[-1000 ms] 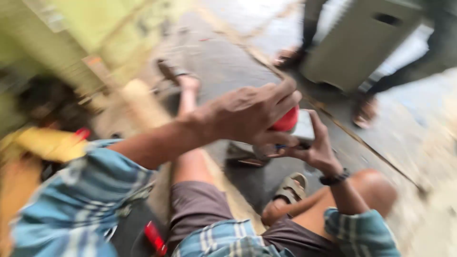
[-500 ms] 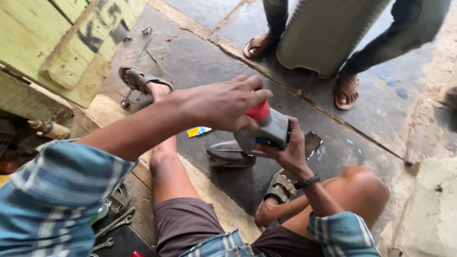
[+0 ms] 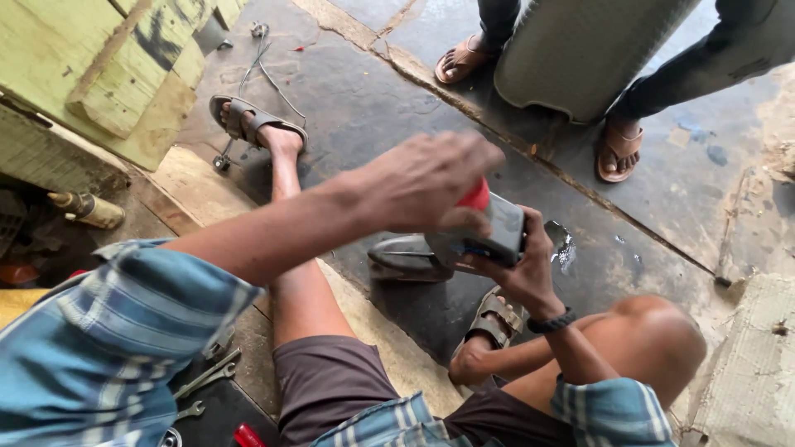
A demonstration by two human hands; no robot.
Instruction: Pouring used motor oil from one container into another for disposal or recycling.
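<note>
Container: your right hand point(image 3: 517, 273) holds the small grey can point(image 3: 489, 236) from below, fingers point(image 3: 530, 225) wrapped around its side.
Cap: your left hand point(image 3: 426, 182) covers the red cap point(image 3: 475, 197) from above, fingers clenched on it.
Below: a dark metal part point(image 3: 406, 258) lies on the floor point(image 3: 373, 108).

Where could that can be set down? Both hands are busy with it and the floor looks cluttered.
Bare dark floor lies between the outstretched sandalled foot and the bystander's sandals. Under the can, held by the right hand with the left hand on its red cap, a metal part crowds the floor. Wrenches fill the lower left.
</note>
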